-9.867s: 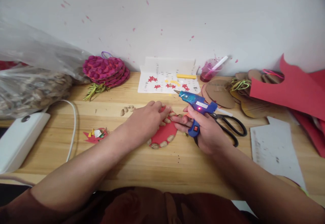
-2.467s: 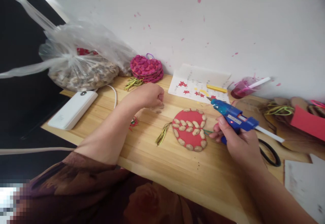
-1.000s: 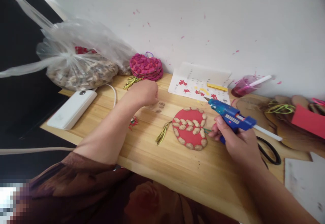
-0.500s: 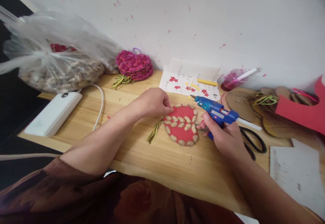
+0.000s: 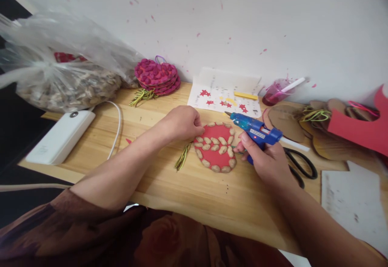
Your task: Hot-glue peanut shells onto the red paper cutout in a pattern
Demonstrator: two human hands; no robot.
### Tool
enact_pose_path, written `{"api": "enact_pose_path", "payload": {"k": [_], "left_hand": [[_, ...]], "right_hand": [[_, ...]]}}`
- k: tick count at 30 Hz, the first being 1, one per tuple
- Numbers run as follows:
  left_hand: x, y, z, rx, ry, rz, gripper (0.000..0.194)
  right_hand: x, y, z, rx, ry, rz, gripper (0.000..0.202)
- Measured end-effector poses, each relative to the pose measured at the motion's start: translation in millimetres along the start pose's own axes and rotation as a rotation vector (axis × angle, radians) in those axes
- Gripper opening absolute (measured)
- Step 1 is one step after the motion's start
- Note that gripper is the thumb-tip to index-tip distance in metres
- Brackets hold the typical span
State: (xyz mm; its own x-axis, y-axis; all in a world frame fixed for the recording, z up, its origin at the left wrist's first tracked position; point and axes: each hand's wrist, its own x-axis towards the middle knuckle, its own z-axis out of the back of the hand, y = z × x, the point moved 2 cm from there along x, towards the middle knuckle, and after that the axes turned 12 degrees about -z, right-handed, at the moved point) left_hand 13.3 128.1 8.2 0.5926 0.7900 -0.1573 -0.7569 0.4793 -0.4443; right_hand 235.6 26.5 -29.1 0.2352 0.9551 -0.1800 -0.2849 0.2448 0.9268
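Note:
A red round piece (image 5: 212, 131) lies on the wooden table, edged with peanut shells (image 5: 216, 169) and crossed by two rows of them. A green and yellow tassel (image 5: 182, 158) hangs off its left side. My left hand (image 5: 186, 122) is closed at the upper left rim, its fingertips pinched together; whatever they hold is hidden. In my right hand (image 5: 269, 158) is a blue glue gun (image 5: 254, 129), its nozzle pointing left above the far edge of the piece. Some right fingertips are close to the piece's right edge.
Black-handled scissors (image 5: 301, 164) lie right of my right hand. Behind are a paper with red stars (image 5: 224, 93), a cup of dark pink liquid (image 5: 274, 93) and a pink stack (image 5: 157, 77). At left are a plastic bag of shells (image 5: 69, 85) and a white power bank (image 5: 60, 137).
The whole view has shifted slightly. Both hands keep nearly the same pose at the red piece, and the glue gun stays in my right hand.

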Motion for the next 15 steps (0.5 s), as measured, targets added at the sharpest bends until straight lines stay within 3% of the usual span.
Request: {"api": "enact_pose_path", "payload": {"k": [8, 15], "left_hand": [[-4, 4, 18.0, 0.131, 0.027, -0.038, 0.030], [-15, 31, 47.4, 0.213, -0.071, 0.048, 0.026]], "right_hand": [[-3, 5, 1, 0.029, 0.028, -0.015, 0.027], [-3, 5, 1, -0.015, -0.020, -0.026, 0.030]]}}
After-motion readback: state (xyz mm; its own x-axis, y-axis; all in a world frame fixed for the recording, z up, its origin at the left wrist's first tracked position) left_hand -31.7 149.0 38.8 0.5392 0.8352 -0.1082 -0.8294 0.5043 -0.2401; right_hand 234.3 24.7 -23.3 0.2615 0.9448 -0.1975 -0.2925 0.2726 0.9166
